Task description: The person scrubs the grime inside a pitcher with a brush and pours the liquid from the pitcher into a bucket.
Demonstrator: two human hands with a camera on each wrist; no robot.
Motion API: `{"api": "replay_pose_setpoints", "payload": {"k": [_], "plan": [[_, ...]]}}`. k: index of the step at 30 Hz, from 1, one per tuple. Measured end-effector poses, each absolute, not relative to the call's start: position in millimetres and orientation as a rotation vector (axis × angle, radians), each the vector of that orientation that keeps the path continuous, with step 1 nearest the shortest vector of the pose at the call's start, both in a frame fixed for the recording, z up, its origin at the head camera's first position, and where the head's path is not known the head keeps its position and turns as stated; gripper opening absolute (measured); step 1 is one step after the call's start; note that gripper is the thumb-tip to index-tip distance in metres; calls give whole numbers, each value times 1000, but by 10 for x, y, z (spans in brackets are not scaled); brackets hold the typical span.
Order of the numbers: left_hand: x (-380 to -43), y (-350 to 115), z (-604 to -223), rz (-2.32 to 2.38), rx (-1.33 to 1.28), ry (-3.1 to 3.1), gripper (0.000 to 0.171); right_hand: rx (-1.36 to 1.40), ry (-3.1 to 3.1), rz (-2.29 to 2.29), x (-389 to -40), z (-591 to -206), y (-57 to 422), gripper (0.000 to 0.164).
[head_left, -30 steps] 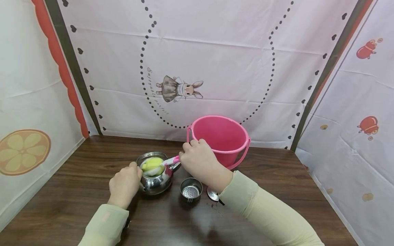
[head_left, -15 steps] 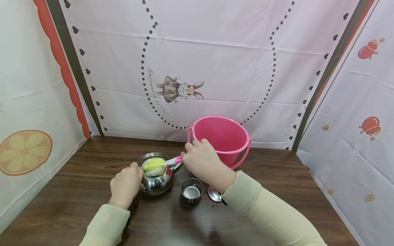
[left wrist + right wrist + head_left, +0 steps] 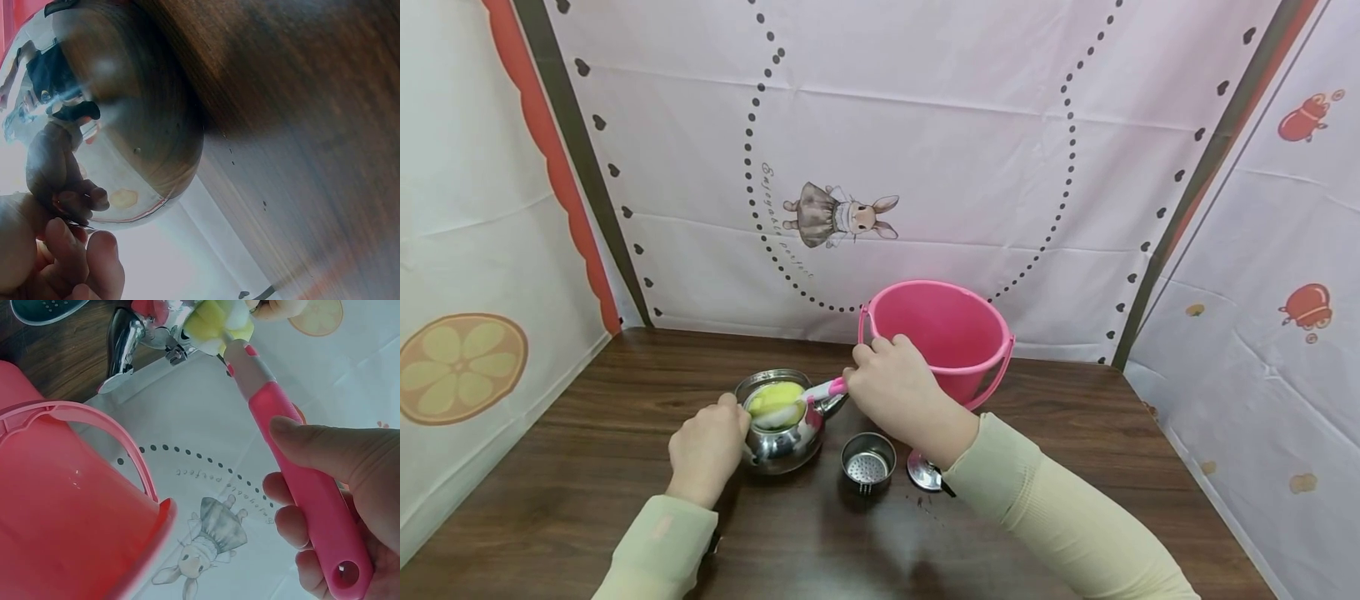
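The right hand (image 3: 901, 393) is gripping a sponge brush (image 3: 320, 506) — head sitting in the kettle (image 3: 781, 452); the left hand (image 3: 707, 450) is holding the kettle.

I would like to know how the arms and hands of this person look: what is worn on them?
The left hand and right hand are bare. The left sleeve and right sleeve are pale yellow-green and reach the wrists, with wide cuffs; fine ribbing shows on the right one. A faint pinkish patch marks the left cuff.
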State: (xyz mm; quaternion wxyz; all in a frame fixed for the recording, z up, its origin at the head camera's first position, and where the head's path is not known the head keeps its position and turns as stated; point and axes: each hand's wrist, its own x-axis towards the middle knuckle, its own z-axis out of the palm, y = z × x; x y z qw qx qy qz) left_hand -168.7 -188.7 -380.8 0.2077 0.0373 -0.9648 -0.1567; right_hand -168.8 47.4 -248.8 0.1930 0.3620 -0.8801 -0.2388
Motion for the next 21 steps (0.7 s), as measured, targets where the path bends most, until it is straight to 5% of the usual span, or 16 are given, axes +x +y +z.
{"api": "replay_pose_setpoints", "payload": {"k": [21], "plan": [[-1686, -1871, -3794, -432, 110, -2701, 23, 965, -2531, -616, -1667, -2390, 593, 24]]}}
